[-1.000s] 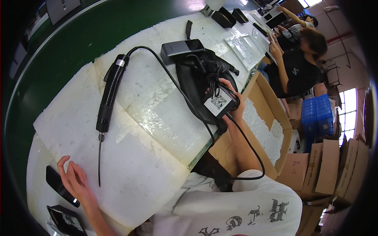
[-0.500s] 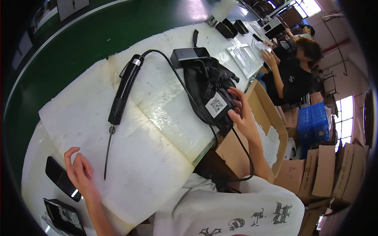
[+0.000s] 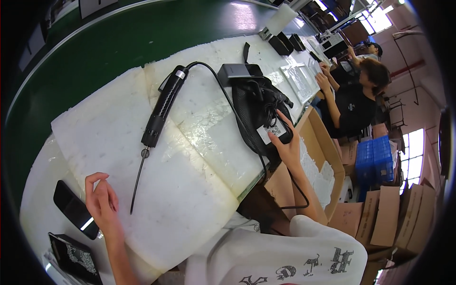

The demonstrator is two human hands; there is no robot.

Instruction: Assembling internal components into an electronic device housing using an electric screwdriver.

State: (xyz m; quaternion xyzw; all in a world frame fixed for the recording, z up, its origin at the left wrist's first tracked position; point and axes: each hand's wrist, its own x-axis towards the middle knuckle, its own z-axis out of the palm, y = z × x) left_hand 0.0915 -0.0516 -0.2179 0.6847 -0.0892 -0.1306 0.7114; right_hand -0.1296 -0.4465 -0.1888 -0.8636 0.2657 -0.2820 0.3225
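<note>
My right hand (image 3: pixel 288 148) grips a flat black power adapter (image 3: pixel 271 130) with a white coded label, thumb over the label and fingers along its far side. The adapter rests on a black mesh pouch (image 3: pixel 243 116), with a bundled black cable (image 3: pixel 270 107) beside it. My left hand (image 3: pixel 102 204) hovers at the left with loosely bent fingers and holds nothing. Between the hands lies a black electric screwdriver (image 3: pixel 164 107), its long bit pointing toward me and its cord running to the pouch. A black phone (image 3: pixel 76 209) is nearest my left hand.
A black tray (image 3: pixel 78 259) of small screws sits at the lower left. Behind the pouch stands a dark grey box (image 3: pixel 237 73). An open carton (image 3: pixel 311 130) adjoins the table's right edge. Farther right, a person in black (image 3: pixel 354 104) works near blue crates (image 3: pixel 375 159).
My right hand has closed farther round the adapter, its thumb moving onto the label. The view has shifted slightly; the screwdriver stays on the table. My left hand remains empty.
</note>
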